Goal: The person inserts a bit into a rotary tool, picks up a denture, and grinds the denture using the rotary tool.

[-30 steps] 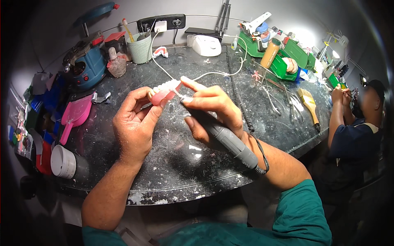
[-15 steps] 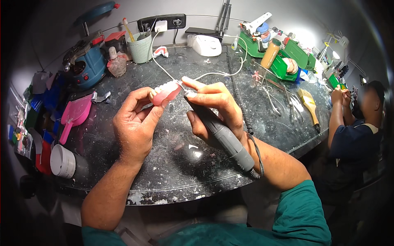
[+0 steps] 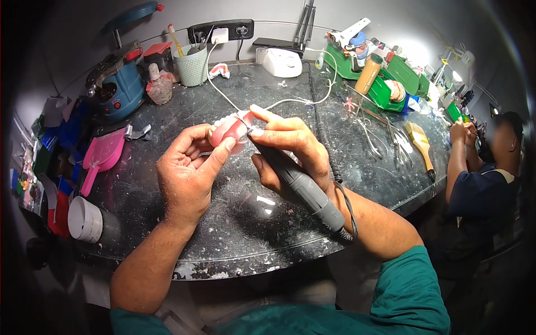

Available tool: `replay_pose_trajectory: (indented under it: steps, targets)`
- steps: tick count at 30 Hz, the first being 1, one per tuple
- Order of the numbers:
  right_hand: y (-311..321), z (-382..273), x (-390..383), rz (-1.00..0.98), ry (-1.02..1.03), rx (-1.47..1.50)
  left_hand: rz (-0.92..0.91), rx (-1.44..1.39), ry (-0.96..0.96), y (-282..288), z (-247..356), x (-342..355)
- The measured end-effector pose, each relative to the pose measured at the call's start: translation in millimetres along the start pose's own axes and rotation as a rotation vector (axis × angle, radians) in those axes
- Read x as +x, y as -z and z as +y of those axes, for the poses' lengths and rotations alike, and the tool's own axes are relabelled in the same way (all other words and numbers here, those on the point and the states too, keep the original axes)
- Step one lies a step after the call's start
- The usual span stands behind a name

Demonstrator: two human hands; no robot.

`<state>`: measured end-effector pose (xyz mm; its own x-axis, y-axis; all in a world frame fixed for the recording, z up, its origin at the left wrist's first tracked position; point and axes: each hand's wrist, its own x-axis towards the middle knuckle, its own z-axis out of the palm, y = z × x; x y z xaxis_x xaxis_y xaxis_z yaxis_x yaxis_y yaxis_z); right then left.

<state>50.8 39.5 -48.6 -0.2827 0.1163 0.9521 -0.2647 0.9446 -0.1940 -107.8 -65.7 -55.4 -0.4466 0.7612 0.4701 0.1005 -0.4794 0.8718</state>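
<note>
Pinched between the thumb and fingers of my left hand (image 3: pixel 187 162) is a pink denture (image 3: pixel 226 134) with a row of white teeth along its far edge. My right hand (image 3: pixel 296 145) grips a dark grey rotary handpiece (image 3: pixel 301 181) much like a pen, its index finger stretched out over the tip. The tip meets the right side of the denture; the bur itself is mostly hidden by fingers and denture. From the handpiece's rear end a black coiled cord (image 3: pixel 347 215) runs up past my right wrist.
Left: a blue machine (image 3: pixel 117 92), pink dustpan (image 3: pixel 106 151) and white tub (image 3: pixel 85 219). At the back are a cup of tools (image 3: pixel 191 67), another denture (image 3: pixel 219 71) and a white box (image 3: pixel 282 62). Right: pliers (image 3: pixel 373 139), a brush (image 3: pixel 420 142), green bins (image 3: pixel 385 92) and a co-worker (image 3: pixel 486 178).
My left hand has turned the denture, so more of its pink inner surface shows and the teeth face further away. The handpiece tip stays against it, with my right hand nearly still.
</note>
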Motion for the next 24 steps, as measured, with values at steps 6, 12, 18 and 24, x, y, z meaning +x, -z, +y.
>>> replay_pose_trajectory:
  steps: [6, 12, 18, 24]
  targets:
    - [-2.0, 0.8, -0.5, 0.033, 0.002, 0.028, -0.008, -0.046, 0.018, -1.5, 0.9, 0.3]
    - [1.1, -1.1, 2.3, -0.007, 0.023, 0.01, -0.009, -0.047, 0.026, -1.6, 2.3, 0.4]
    - [0.3, 3.3, -2.8, 0.008, 0.0, 0.019, -0.008, -0.051, 0.018, -1.2, 1.1, 0.4]
    - [0.3, 1.8, -0.6, 0.017, -0.003, 0.058, -0.013, -0.058, 0.006, -1.9, 2.0, 0.1]
